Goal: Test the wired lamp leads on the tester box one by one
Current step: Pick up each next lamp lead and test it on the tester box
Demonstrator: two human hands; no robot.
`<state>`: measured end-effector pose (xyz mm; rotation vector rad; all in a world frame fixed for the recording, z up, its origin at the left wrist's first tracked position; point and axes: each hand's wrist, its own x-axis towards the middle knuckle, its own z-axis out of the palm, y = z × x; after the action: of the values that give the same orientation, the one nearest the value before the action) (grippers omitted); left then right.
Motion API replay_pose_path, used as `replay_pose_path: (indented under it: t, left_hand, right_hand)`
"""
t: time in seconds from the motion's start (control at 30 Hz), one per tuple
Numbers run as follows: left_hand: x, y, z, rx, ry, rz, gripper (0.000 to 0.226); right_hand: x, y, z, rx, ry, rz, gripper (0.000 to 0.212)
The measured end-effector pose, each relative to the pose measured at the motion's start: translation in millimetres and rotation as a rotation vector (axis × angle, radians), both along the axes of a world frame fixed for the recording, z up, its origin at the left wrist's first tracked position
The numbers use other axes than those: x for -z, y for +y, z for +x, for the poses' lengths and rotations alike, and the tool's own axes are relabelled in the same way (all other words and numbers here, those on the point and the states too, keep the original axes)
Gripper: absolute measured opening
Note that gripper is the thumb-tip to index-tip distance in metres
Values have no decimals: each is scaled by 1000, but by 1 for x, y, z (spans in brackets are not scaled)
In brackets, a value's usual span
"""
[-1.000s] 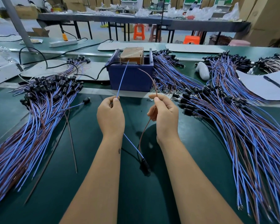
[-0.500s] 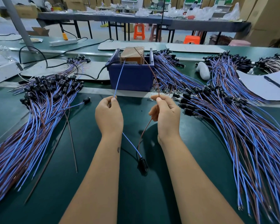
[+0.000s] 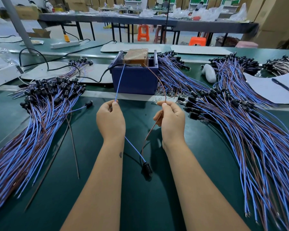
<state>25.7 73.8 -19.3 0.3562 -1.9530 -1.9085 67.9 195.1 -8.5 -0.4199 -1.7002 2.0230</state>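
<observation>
The tester box (image 3: 134, 80) is dark blue with a brown block (image 3: 136, 56) on top, straight ahead of me. My left hand (image 3: 110, 120) pinches the blue lead (image 3: 120, 81), whose tip reaches the box's top left. My right hand (image 3: 171, 121) pinches the brown lead (image 3: 158, 80), which arcs up to the box's top right. Both leads run down to one black lamp holder (image 3: 146, 169) lying between my forearms.
A big pile of wired lamp holders (image 3: 45, 104) lies on the left and a bigger one (image 3: 237, 117) on the right. Loose brown wires (image 3: 73, 147) lie by the left pile. A paper sheet with a pen (image 3: 284, 86) and a white object (image 3: 208, 73) sit far right.
Both hands have edged forward and the lead tips have risen onto the top of the tester box. The lamp holder has slid slightly toward the box.
</observation>
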Motion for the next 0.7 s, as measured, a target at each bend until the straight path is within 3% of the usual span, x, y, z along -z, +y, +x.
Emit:
replay_pose_path:
  t: [0.7]
  left_hand:
    - [0,-2,-1,-33,12,36,18]
  right_hand:
    - [1,2,1,7,-22,1,24]
